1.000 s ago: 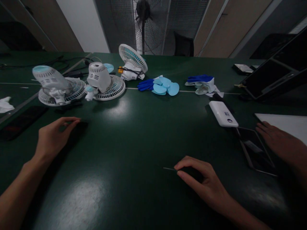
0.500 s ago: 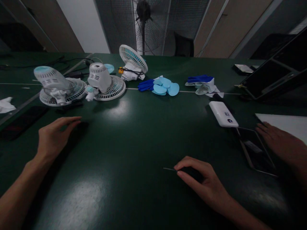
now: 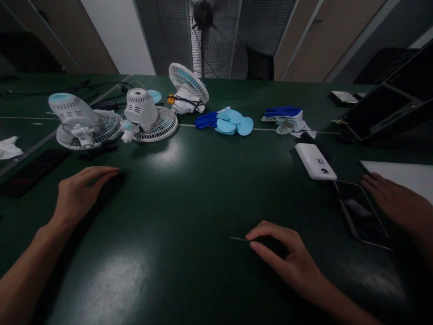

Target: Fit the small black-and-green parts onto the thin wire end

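My left hand [image 3: 79, 192] rests at the left of the dark green table [image 3: 176, 194], thumb and fingertips pressed together. Whatever may be between those tips is too small or dark to make out. On the near right, my right hand [image 3: 291, 257] is closed around a screwdriver [image 3: 238, 239], its thin metal shaft pointing left and its dark handle mostly hidden by the fingers. Beyond my left hand, two small white fans [image 3: 76, 117] [image 3: 140, 110] lie face down on their grilles.
A third small fan [image 3: 187, 90] leans farther back. Light blue fan blades [image 3: 233, 122] lie beside blue gloves [image 3: 206, 120]; other gloves [image 3: 284, 118] are to their right. A white device [image 3: 315, 161] and a phone [image 3: 361, 212] sit near another person's hand [image 3: 395, 198].
My left hand has shifted slightly to the right, and its fingertips look closer together. My right hand and the screwdriver stay where they were.
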The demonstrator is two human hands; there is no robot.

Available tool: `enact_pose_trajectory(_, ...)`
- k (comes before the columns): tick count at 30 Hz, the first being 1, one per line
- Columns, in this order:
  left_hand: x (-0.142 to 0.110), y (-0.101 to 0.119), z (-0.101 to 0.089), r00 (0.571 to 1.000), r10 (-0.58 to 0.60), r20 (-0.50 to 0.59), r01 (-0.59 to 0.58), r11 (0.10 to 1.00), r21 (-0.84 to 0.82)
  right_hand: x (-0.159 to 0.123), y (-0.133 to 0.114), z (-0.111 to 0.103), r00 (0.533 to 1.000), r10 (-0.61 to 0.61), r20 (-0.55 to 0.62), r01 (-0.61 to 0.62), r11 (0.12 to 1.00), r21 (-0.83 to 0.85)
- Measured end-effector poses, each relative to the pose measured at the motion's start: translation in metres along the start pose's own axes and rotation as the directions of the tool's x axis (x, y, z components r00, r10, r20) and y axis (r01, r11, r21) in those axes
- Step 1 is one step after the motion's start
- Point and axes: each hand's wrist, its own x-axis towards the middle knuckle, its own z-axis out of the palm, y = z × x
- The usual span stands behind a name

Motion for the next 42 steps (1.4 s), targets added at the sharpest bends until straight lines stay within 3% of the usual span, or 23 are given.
enact_pose_trajectory(15,0.004,0.003,0.004,0.998,0.034,0.056,-0.032,0.999,-0.035,0.001,-0.002,0.001,1.000,-0.007,-0.007,0.007,1.000,-0.004)
enact_pose_trajectory(22,0.007,0.004,0.002,0.988,-0.090,0.124,0.107,0.984,-0.141,0.002,-0.004,0.001,1.000,-0.011,-0.016,0.011,1.000,-0.003)
enact_pose_trajectory(25,0.008,0.005,-0.002,0.964,-0.192,0.185,0.232,0.947,-0.223,0.001,-0.003,0.001,1.000,-0.013,-0.009,0.013,1.000,-0.009)
enact_pose_trajectory(31,0.010,0.006,-0.010,0.881,-0.373,0.292,0.443,0.867,-0.227,0.000,-0.001,0.001,1.000,0.013,-0.003,-0.013,1.000,-0.014)
enact_pose_trajectory(42,0.020,0.031,-0.018,0.768,-0.520,0.374,0.613,0.767,-0.189,0.000,-0.001,0.000,1.000,0.023,0.012,-0.022,1.000,-0.017)
